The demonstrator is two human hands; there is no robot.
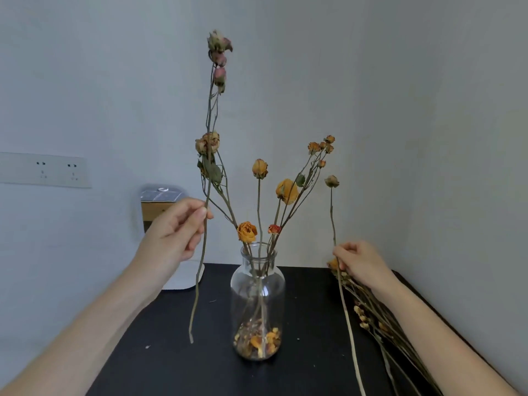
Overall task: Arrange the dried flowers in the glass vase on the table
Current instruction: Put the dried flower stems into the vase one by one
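A clear glass vase (257, 298) stands mid-table on the black table (183, 364), with several dried orange roses (286, 191) in it and loose petals at its bottom. My left hand (174, 228) pinches a tall stem with pink buds (219, 57) upright, left of the vase, its lower end hanging above the table. My right hand (358, 262) pinches a single stem with a pale bud (332, 181), held upright to the right of the vase. Under that hand lies a bundle of dried flowers (380, 327).
A grey wall stands close behind and to the right. A white device with a clear top (160, 201) sits at the table's back left, its white base (185, 277) on the table edge. A wall socket strip (43, 170) is at far left.
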